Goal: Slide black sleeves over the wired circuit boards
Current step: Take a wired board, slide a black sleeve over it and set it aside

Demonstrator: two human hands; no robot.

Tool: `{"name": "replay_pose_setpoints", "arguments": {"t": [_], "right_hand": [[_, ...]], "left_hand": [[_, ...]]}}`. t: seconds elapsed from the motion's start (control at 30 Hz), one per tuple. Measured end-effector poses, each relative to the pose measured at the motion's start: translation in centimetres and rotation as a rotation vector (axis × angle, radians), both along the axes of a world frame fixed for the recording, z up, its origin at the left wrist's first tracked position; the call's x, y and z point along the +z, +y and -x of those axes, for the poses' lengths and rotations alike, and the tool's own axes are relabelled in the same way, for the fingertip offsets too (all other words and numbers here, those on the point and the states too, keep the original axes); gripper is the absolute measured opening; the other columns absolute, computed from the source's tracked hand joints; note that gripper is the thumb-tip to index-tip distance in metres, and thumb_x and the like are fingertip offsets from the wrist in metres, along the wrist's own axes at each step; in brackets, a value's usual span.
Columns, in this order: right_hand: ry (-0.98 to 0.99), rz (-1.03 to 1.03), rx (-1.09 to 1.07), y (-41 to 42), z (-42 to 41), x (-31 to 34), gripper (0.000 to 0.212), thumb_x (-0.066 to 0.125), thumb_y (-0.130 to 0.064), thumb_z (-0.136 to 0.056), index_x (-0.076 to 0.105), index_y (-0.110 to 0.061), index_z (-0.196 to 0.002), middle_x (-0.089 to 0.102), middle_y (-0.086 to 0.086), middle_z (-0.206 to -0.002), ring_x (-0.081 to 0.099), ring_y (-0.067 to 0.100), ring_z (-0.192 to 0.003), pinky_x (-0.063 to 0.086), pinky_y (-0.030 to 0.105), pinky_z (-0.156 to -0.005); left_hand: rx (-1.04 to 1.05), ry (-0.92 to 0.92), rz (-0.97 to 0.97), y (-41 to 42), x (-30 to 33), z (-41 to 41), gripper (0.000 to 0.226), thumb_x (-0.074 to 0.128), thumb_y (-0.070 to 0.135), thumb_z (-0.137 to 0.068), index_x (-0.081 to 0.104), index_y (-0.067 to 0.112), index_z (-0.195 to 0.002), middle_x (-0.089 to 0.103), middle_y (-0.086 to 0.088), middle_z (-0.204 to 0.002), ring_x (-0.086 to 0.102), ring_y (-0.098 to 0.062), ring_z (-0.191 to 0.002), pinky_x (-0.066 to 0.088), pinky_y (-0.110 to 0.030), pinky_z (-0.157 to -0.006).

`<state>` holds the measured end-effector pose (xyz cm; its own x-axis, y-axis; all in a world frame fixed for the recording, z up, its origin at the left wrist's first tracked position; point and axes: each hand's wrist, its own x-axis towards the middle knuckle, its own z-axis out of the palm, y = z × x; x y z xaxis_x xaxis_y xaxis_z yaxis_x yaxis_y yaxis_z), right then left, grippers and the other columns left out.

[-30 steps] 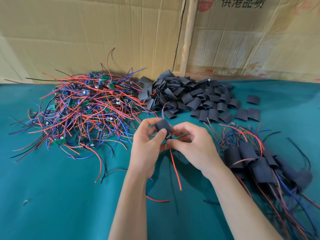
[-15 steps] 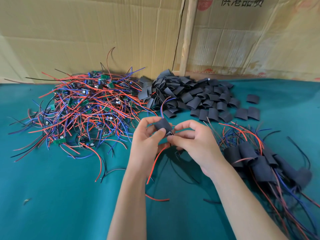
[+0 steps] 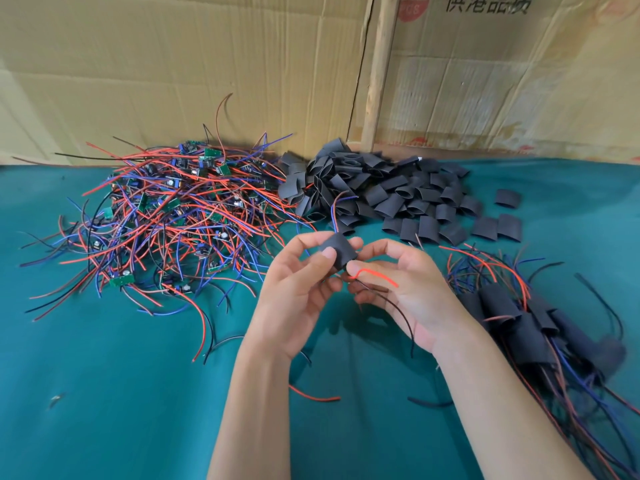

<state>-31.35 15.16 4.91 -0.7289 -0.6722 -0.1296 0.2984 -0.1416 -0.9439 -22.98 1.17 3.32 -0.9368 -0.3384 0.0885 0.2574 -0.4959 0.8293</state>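
My left hand [image 3: 294,292] pinches a black sleeve [image 3: 341,252] between thumb and fingers, above the green cloth. A blue and a red wire stick out of the sleeve's far end; the board inside is hidden. My right hand [image 3: 405,289] pinches the red wire [image 3: 375,274] and a black wire at the sleeve's near end; both wires trail over my palm. A tangled heap of wired circuit boards [image 3: 166,216] lies at the left. A pile of empty black sleeves [image 3: 388,192] lies behind my hands. Several sleeved boards [image 3: 526,327] lie at the right.
Cardboard sheets [image 3: 207,71] and a wooden post [image 3: 381,71] stand along the back edge of the table with the green cloth [image 3: 104,393]. Loose red and black wire ends [image 3: 315,396] lie on the cloth under my forearms.
The red wire that hung down below my hands now lies across my right palm. My right fingers have shifted to the wires at the sleeve's near end. Both hands stay in place.
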Motion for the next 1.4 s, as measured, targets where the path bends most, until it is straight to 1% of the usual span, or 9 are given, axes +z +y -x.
{"name": "replay_pose_setpoints", "arguments": {"t": [0.1,0.3,0.43,0.57,0.73,0.87,1.03,1.27,1.4], "right_hand": [[-0.025,0.053,0.034,0.2,-0.1,0.2,0.021,0.086,-0.015,-0.071,0.070,-0.014,-0.083,0.074,0.017,-0.083,0.069,0.022,-0.063,0.056,0.026,-0.056],[-0.034,0.076,0.066,-0.2,-0.6,0.3,0.029,0.090,-0.027,-0.062,0.071,-0.016,-0.081,0.073,0.017,-0.078,0.067,0.021,-0.060,0.054,0.025,-0.052],[-0.038,0.076,0.026,-0.1,-0.5,0.3,0.028,0.094,-0.026,-0.063,0.069,-0.018,-0.073,0.074,0.019,-0.086,0.068,0.021,-0.061,0.054,0.024,-0.052],[-0.044,0.009,-0.020,-0.3,-0.5,0.3,0.040,0.086,-0.036,-0.059,0.067,-0.012,-0.083,0.076,0.022,-0.092,0.072,0.023,-0.067,0.058,0.026,-0.057],[-0.013,-0.086,-0.057,-0.5,-0.5,0.4,0.053,0.085,-0.047,-0.057,0.068,-0.007,-0.088,0.076,0.019,-0.085,0.073,0.025,-0.067,0.059,0.028,-0.059],[-0.007,-0.146,-0.047,-0.5,-0.3,0.1,0.033,0.089,-0.018,-0.073,0.065,-0.005,-0.091,0.075,0.023,-0.088,0.071,0.026,-0.066,0.060,0.030,-0.060],[0.024,-0.126,-0.044,-0.1,-0.1,-0.2,0.026,0.074,0.011,-0.079,0.061,-0.005,-0.094,0.074,0.028,-0.094,0.072,0.028,-0.069,0.060,0.031,-0.061],[0.122,-0.131,-0.084,-0.4,-0.1,-0.6,0.029,0.080,-0.010,-0.066,0.064,-0.008,-0.090,0.076,0.025,-0.087,0.073,0.028,-0.068,0.058,0.031,-0.060],[0.100,-0.099,-0.099,-0.5,-0.2,-0.7,0.025,0.083,-0.012,-0.065,0.068,-0.009,-0.084,0.076,0.025,-0.088,0.073,0.027,-0.068,0.058,0.029,-0.059]], "left_hand": [[-0.024,0.029,0.008,0.1,0.0,-0.1,0.022,0.061,0.010,-0.093,0.055,0.008,-0.114,0.074,-0.014,-0.110,0.064,-0.016,-0.075,0.050,-0.020,-0.063],[0.011,0.003,0.030,0.1,0.0,-0.1,0.023,0.066,0.014,-0.087,0.055,0.010,-0.107,0.074,-0.015,-0.104,0.059,-0.022,-0.069,0.040,-0.033,-0.066],[0.080,-0.047,0.066,0.2,0.1,0.1,0.025,0.076,0.014,-0.083,0.058,0.014,-0.100,0.075,-0.014,-0.098,0.059,-0.021,-0.070,0.042,-0.024,-0.058],[0.176,-0.111,0.119,0.3,-0.2,0.5,0.031,0.082,0.016,-0.079,0.058,0.012,-0.097,0.072,-0.010,-0.081,0.054,-0.021,-0.066,0.041,-0.023,-0.054],[0.244,-0.148,0.211,0.2,-0.9,0.7,0.024,0.080,0.011,-0.082,0.062,0.013,-0.097,0.073,-0.006,-0.077,0.053,-0.021,-0.069,0.041,-0.026,-0.058],[0.274,-0.161,0.285,0.1,-1.4,0.8,0.019,0.077,0.009,-0.086,0.065,0.019,-0.099,0.076,-0.012,-0.083,0.055,-0.020,-0.071,0.043,-0.026,-0.060],[0.316,-0.149,0.272,0.0,-1.4,0.9,0.021,0.077,0.006,-0.085,0.067,0.019,-0.098,0.076,-0.009,-0.080,0.055,-0.013,-0.058,0.044,-0.020,-0.056],[0.336,-0.188,0.221,0.0,-1.5,1.1,0.020,0.078,0.011,-0.085,0.066,0.014,-0.102,0.075,-0.004,-0.078,0.052,-0.012,-0.058,0.043,-0.019,-0.055],[0.297,-0.179,0.136,0.1,-1.4,1.1,0.022,0.076,0.010,-0.085,0.064,0.009,-0.103,0.073,-0.009,-0.087,0.048,-0.022,-0.075,0.040,-0.026,-0.061]]}}
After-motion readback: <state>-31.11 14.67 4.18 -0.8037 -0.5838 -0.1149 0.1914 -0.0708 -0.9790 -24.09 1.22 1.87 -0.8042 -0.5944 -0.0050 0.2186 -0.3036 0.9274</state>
